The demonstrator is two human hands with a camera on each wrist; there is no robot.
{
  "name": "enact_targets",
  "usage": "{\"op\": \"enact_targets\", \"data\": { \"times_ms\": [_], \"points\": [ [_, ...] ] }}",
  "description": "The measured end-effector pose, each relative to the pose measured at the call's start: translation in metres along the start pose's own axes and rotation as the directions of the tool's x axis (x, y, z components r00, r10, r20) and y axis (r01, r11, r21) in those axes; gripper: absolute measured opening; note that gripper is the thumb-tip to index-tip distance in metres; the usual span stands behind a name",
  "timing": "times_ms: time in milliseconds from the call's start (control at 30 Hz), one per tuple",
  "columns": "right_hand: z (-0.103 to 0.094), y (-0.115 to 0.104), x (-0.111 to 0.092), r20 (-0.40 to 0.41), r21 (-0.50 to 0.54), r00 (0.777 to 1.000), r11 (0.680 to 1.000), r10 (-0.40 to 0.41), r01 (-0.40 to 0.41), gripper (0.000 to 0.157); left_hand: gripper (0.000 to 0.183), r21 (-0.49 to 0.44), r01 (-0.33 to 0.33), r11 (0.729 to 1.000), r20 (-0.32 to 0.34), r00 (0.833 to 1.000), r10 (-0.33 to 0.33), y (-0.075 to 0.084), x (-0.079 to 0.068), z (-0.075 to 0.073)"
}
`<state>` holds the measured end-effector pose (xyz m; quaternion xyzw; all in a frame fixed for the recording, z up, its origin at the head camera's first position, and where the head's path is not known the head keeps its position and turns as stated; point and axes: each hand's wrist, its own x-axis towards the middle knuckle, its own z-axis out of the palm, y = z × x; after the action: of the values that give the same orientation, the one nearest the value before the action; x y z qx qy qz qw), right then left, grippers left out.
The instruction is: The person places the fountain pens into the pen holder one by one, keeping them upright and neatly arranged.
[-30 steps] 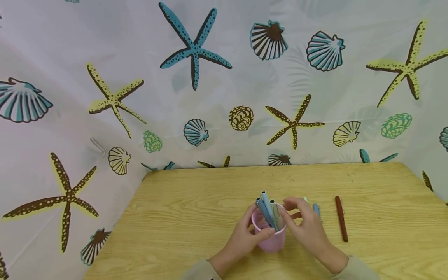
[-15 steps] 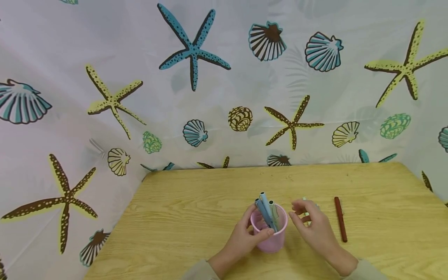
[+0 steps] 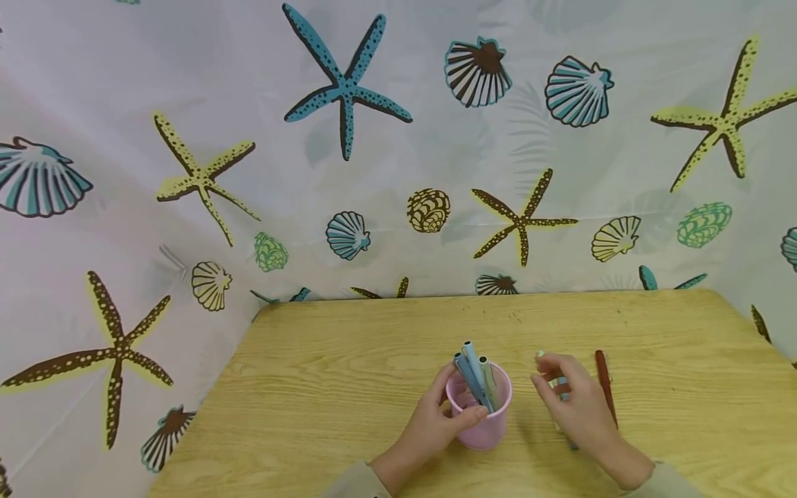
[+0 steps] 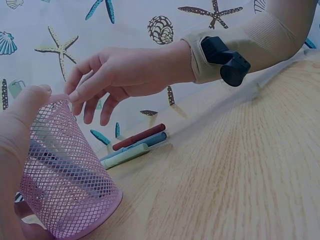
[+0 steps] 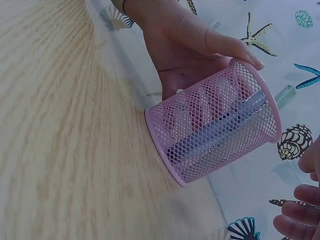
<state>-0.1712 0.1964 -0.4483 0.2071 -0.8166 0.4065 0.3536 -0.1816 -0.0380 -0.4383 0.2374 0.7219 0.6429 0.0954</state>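
Note:
My left hand (image 3: 429,423) holds a pink mesh pen cup (image 3: 484,437) upright on the table, fingers curled round its side and thumb at the rim. Several pens (image 3: 473,361) in blue, light blue and grey-green lean inside it. My right hand (image 3: 580,407) hovers to the cup's right with loosely bent fingers, and nothing shows in its grasp. Below it lie a light green pen (image 4: 127,156) and a blue pen (image 4: 158,139), partly hidden by that hand in the head view. Just right of the hand lies a dark red pen (image 3: 602,373).
The wood-grain table (image 3: 324,387) stretches left of the cup and behind it. A white cloth (image 3: 398,152) printed with starfish and shells hangs along the back and sides. A dark wrist camera (image 4: 227,60) is strapped over the right sleeve.
My right hand has moved away from the cup rim, rightward over the pens lying on the table. My left hand and the cup have stayed in place.

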Motion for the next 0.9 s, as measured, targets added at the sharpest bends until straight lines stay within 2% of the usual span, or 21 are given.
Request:
{"op": "enact_targets", "data": {
  "times_ms": [167, 433, 633, 900],
  "points": [
    [-0.006, 0.006, -0.005, 0.021, -0.039, 0.999, 0.999, 0.031, -0.03, 0.031, 0.064, -0.015, 0.003, 1.0, 0.006, 1.0, -0.003, 0.0, -0.001, 0.001],
    [-0.018, 0.007, -0.004, 0.016, -0.078, 1.0, 0.997, 0.016, -0.015, 0.033, 0.064, -0.026, -0.021, 0.999, 0.002, 1.0, 0.021, 0.002, -0.001, 0.001],
    [-0.025, 0.013, -0.005, 0.025, -0.129, 0.993, 0.986, 0.114, -0.11, 0.027, 0.064, -0.026, -0.018, 1.0, 0.001, 1.0, 0.018, 0.003, -0.001, 0.0],
    [-0.034, 0.022, -0.005, 0.019, -0.199, 0.981, 0.962, 0.193, -0.186, 0.025, 0.065, -0.028, -0.023, 0.999, -0.003, 1.0, 0.023, -0.019, 0.006, -0.001]
  ]
}}
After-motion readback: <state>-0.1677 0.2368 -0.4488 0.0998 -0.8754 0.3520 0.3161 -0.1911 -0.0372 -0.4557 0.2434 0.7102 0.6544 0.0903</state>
